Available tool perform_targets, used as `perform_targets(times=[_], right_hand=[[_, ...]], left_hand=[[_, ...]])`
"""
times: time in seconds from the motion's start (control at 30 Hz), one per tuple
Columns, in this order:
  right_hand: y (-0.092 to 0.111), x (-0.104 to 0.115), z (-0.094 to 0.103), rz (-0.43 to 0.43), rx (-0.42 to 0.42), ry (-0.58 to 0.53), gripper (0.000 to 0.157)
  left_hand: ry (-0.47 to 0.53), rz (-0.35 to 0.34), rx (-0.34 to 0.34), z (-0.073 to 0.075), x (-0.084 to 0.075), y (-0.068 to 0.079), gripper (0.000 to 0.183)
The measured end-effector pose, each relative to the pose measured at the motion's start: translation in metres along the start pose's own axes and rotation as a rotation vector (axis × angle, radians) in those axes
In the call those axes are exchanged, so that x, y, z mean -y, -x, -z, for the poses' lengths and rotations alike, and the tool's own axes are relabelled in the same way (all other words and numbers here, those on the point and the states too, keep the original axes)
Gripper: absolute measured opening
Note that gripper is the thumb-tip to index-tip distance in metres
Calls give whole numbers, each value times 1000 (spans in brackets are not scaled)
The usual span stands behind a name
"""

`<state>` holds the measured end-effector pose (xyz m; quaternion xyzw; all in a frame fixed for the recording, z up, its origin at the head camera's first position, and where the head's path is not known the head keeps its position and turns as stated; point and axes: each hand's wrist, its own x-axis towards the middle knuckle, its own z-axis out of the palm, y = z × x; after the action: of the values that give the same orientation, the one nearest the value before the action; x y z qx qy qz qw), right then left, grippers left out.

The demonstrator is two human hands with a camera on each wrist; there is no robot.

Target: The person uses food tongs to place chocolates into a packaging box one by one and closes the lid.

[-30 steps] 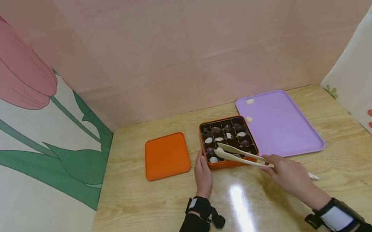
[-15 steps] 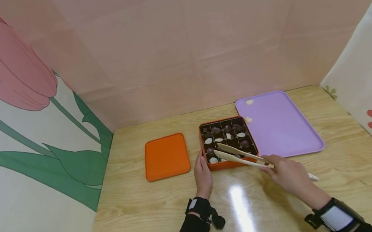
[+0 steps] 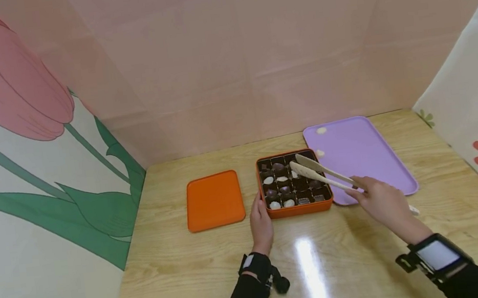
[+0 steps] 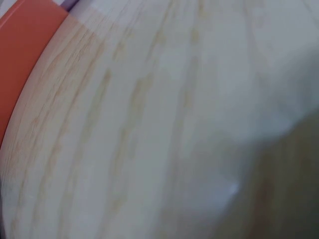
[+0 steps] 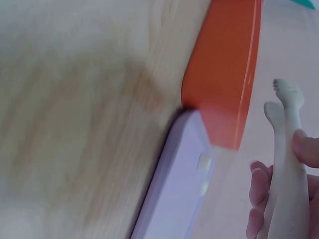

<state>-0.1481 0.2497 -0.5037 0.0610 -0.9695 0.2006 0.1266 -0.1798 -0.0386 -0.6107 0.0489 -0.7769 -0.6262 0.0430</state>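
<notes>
An orange box (image 3: 299,211) stands on the table, its dark divided insert filled with dark and white chocolates. Two white chocolates (image 3: 289,203) sit in its front row. My left hand (image 3: 261,227) rests along the box's left front side. In my right hand (image 3: 382,204) is a pair of cream-coloured tongs (image 3: 333,180), held by the handles over the back right part of the box. Nothing shows between their tips. From the right wrist view, thumb and fingers wrap the tongs (image 5: 289,199) with the orange box wall beyond.
A purple tray (image 3: 365,169) lies just right of the box, with two pale oval spots (image 3: 321,130) near its left edge. To the left lies a flat orange square lid or tray (image 3: 214,201). Fabric backdrops (image 3: 256,68) rise behind and at both sides.
The tongs lowered a white chocolate into the front row and let go of it. My right hand then moved the tongs back and right. The left hand stayed put.
</notes>
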Motion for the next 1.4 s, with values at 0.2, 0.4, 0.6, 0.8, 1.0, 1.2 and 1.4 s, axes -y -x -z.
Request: perform_targets(times=[0.2,0.4,0.6,0.8,1.0,1.2,1.4], right_hand=[[-35,-38,-1,-79,-28,5,48],[-75,-72,-17,-143,-59,5,46],[-105,-88,-34,-215,-118,53,36],[-117,-84,-39,-245,-113,104,39],[-125,-76,-41,-301,-53,129,43],[-126,-73,-44,-307,-56,143,42],[-117,-80,-42,-245,-95,125,40]], left_hand=[[-11,12,8,-1,-3,0,48],[-17,7,2,0,-3,-1,49],[-24,-13,0,1,-1,-1,52],[-14,-23,-6,2,1,0,54],[-5,-41,-10,1,-1,0,54],[-5,-40,-9,1,-2,0,51],[-3,-10,5,1,-1,-1,50]])
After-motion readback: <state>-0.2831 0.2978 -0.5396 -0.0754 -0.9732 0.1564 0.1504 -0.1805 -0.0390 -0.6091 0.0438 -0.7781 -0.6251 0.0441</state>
